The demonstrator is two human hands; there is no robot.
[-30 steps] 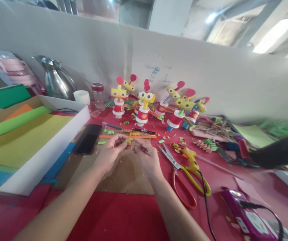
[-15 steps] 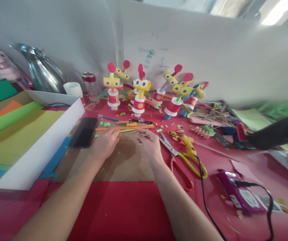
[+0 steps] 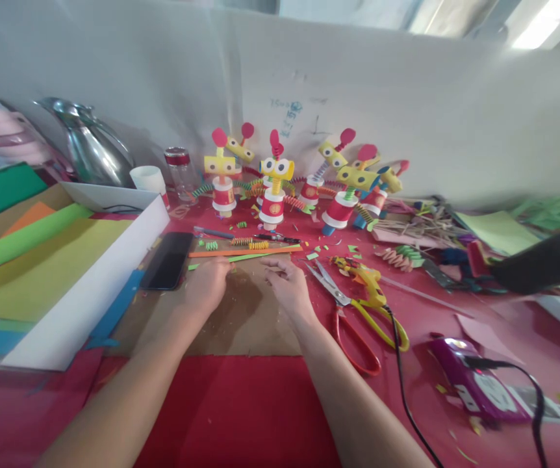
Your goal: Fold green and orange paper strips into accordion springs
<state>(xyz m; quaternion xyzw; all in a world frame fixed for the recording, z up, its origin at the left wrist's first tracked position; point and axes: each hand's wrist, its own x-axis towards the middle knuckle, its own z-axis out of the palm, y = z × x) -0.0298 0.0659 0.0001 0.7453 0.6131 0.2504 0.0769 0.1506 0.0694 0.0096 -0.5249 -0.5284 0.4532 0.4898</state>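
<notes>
My left hand (image 3: 206,286) rests on a brown cardboard sheet (image 3: 241,322). Its fingers are curled down onto a thin green paper strip (image 3: 251,257), which lies along the sheet's far edge. A hand's width to the right lies my right hand (image 3: 287,286), fingers loosely stretched onto the cardboard with nothing in them. Just beyond the green strip is an orange paper strip (image 3: 255,250). Small coiled paper springs (image 3: 251,244) sit past it.
Several paper-cup figures (image 3: 273,195) stand at the back. Scissors (image 3: 353,318) and a yellow glue gun (image 3: 370,283) lie right of my right hand, its black cable (image 3: 401,390) running towards me. A phone (image 3: 167,268), a white box of coloured sheets (image 3: 89,286), a steel kettle (image 3: 89,146) and a purple power strip (image 3: 475,383) surround the cardboard.
My hands were raised, pinching a small green piece together. They have come down apart onto the cardboard, and a green strip now lies beside the orange one.
</notes>
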